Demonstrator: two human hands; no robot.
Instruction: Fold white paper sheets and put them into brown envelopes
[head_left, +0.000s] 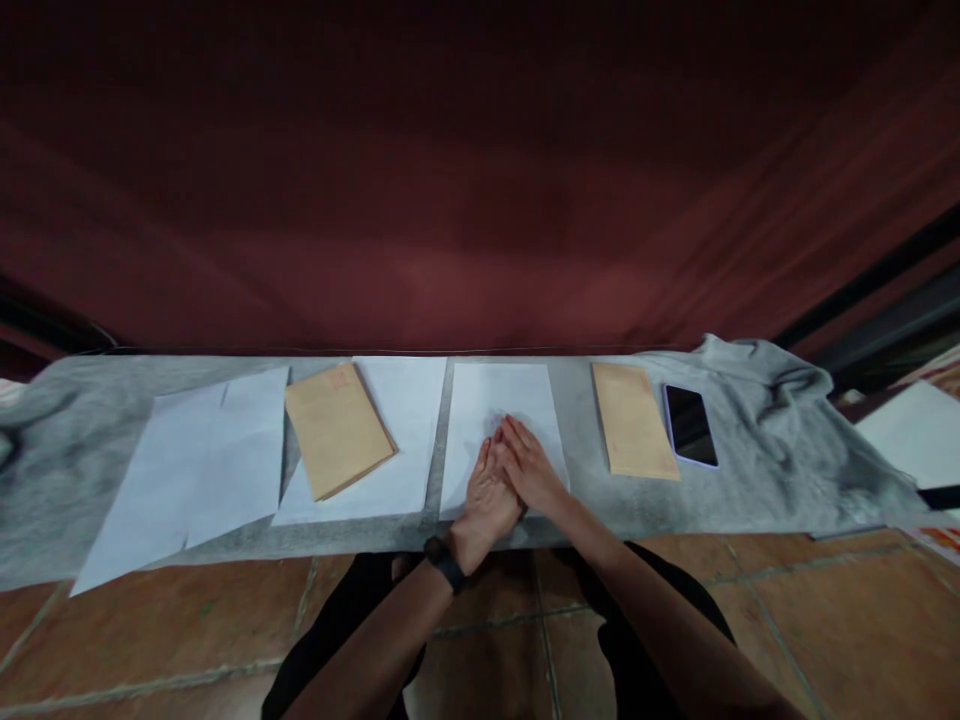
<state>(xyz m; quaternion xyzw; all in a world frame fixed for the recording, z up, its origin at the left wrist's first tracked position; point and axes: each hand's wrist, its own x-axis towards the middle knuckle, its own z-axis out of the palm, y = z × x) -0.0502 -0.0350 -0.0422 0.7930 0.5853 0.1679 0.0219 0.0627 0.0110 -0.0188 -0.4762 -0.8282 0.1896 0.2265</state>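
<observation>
My left hand (491, 498), with a dark band at its wrist, is over a white sheet of paper (501, 385) in the middle of the bench. Laid across it is my right hand (531, 470), its fingers stretched out and pressed against the left one. The left fingers also look stretched out, though the right hand covers part of them. No object shows between the two hands. To the left, a stack of brown envelopes (339, 430) lies on white paper (409, 400). A single brown envelope (634, 420) lies to the right.
A phone (691, 426) with a light purple edge lies right of the single envelope. Creased white sheets (202, 460) overhang the front edge at the left. Grey cloth (765, 450) covers the bench, bunched at the right. Behind hangs a dark red curtain (465, 250); tiles (187, 640) lie below.
</observation>
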